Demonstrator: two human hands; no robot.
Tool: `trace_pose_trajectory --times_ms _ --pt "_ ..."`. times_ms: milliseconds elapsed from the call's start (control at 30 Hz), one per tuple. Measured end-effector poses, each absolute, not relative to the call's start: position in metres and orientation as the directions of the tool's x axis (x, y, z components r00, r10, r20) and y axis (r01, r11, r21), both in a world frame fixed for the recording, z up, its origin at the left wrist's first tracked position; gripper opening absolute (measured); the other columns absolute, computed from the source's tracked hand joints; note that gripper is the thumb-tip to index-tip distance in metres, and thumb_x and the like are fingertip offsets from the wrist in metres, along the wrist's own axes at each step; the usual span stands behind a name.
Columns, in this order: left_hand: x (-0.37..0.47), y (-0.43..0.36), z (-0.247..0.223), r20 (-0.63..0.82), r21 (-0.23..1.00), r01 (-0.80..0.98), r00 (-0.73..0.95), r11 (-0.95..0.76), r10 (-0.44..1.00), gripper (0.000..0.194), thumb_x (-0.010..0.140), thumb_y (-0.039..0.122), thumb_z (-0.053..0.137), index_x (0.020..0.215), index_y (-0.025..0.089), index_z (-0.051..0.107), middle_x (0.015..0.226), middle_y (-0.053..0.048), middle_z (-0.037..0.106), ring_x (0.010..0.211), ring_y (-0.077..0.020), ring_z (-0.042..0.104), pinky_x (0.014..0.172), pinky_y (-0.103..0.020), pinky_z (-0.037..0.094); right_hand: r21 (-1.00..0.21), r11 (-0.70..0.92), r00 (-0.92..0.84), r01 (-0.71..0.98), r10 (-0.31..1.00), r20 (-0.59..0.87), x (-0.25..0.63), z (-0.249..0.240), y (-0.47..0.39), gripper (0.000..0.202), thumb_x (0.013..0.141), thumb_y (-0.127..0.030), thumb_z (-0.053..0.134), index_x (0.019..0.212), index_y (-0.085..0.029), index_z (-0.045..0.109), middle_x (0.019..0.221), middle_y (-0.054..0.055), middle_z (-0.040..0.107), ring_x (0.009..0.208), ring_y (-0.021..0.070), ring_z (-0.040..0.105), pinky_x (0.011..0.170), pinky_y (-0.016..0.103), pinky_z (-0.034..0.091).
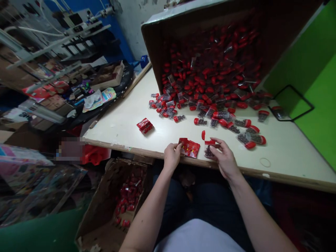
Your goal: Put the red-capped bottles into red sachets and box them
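Between the thumb and fingers of my left hand [172,156] is a red printed wrapper [191,148], held just above the table's front edge. My right hand [223,155] grips a small clear box of dark round candies [209,152]; its red flip lid [203,135] stands open on the left. The wrapper and the box are close together but apart. Left of them on the table lies a small stack of red wrappers [145,126]. Beyond my hands several loose red-capped candy boxes [201,121] are scattered.
A large carton [152,49] tipped on its side spills many red-capped boxes onto the white table [120,119]. Below left, an open carton [97,206] holds red packs. A rubber band [265,162] and a black frame [312,106] lie right. Machinery [70,38] stands left.
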State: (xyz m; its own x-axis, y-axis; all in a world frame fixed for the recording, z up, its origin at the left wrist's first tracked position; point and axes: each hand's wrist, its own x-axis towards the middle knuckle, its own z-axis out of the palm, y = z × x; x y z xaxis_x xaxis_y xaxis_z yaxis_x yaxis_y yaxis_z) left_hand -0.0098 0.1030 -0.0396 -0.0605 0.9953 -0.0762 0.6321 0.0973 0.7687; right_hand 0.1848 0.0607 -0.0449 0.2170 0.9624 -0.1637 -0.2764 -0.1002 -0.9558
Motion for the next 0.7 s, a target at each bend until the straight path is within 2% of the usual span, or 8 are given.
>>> trace_pose_trajectory --times_ms 167,233,333,400,500,600,700 --pt "-0.010 0.105 -0.047 -0.087 0.724 0.685 -0.032 0.085 0.996 0.029 0.082 0.038 0.051 0.073 0.018 0.070 0.073 -0.005 0.062 0.070 -0.0174 0.057 0.069 -0.029 0.040 -0.876 -0.141 0.139 -0.462 0.964 -0.228 0.180 -0.041 0.058 0.038 0.075 -0.032 0.069 0.111 -0.029 0.057 0.088 -0.003 0.059 0.071 0.0122 0.062 0.064 0.029 0.056" --pt "-0.007 0.104 -0.047 -0.065 0.709 0.701 -0.050 0.082 0.997 0.026 0.079 0.038 0.055 0.086 0.018 0.071 0.079 -0.006 0.061 0.075 -0.0187 0.058 0.074 -0.031 0.042 -0.881 -0.085 0.167 -0.465 0.969 -0.182 0.177 -0.041 0.057 0.037 0.076 -0.031 0.069 0.110 -0.029 0.058 0.092 -0.002 0.061 0.074 0.0122 0.062 0.068 0.029 0.055" --pt "-0.001 0.096 -0.035 0.048 0.764 0.644 -0.118 0.040 0.992 0.044 0.074 0.041 0.063 0.113 0.020 0.062 0.098 -0.009 0.058 0.087 -0.0206 0.057 0.081 -0.034 0.043 -0.914 0.033 0.230 -0.404 0.971 -0.067 0.171 -0.040 0.056 0.029 0.077 -0.029 0.068 0.105 -0.026 0.061 0.098 0.000 0.064 0.082 0.0137 0.062 0.080 0.033 0.052" --pt "0.005 0.089 -0.022 0.082 0.863 0.503 -0.072 -0.035 0.994 0.051 0.071 0.041 0.067 0.118 0.022 0.059 0.107 -0.010 0.056 0.092 -0.0202 0.057 0.082 -0.034 0.044 -0.929 0.088 0.254 -0.360 0.967 -0.007 0.164 -0.038 0.054 0.025 0.077 -0.028 0.068 0.101 -0.025 0.062 0.098 0.000 0.065 0.086 0.0151 0.062 0.087 0.036 0.048" --pt "0.014 0.079 -0.003 -0.015 0.992 0.128 0.150 -0.005 0.989 0.045 0.073 0.037 0.067 0.114 0.021 0.062 0.106 -0.009 0.061 0.092 -0.0189 0.058 0.080 -0.032 0.045 -0.941 0.117 0.262 -0.316 0.965 0.032 0.155 -0.034 0.053 0.025 0.076 -0.027 0.069 0.100 -0.026 0.060 0.099 0.000 0.067 0.091 0.0163 0.062 0.089 0.037 0.046" --pt "0.020 0.077 0.005 -0.123 0.970 -0.164 0.305 0.180 0.944 0.037 0.072 0.030 0.068 0.107 0.017 0.065 0.096 -0.008 0.068 0.084 -0.0176 0.061 0.077 -0.032 0.047 -0.951 0.121 0.241 -0.283 0.969 0.052 0.151 -0.024 0.055 0.024 0.078 -0.027 0.068 0.100 -0.027 0.060 0.099 0.001 0.067 0.094 0.0166 0.062 0.087 0.034 0.047" --pt "0.023 0.083 0.010 -0.151 0.933 -0.274 0.293 0.234 0.944 0.032 0.066 0.023 0.072 0.097 0.016 0.068 0.090 -0.007 0.070 0.079 -0.0169 0.063 0.078 -0.032 0.047 -0.966 0.119 0.201 -0.227 0.977 0.073 0.156 -0.008 0.063 0.022 0.079 -0.028 0.065 0.101 -0.026 0.062 0.100 0.001 0.068 0.094 0.0168 0.061 0.085 0.033 0.047"
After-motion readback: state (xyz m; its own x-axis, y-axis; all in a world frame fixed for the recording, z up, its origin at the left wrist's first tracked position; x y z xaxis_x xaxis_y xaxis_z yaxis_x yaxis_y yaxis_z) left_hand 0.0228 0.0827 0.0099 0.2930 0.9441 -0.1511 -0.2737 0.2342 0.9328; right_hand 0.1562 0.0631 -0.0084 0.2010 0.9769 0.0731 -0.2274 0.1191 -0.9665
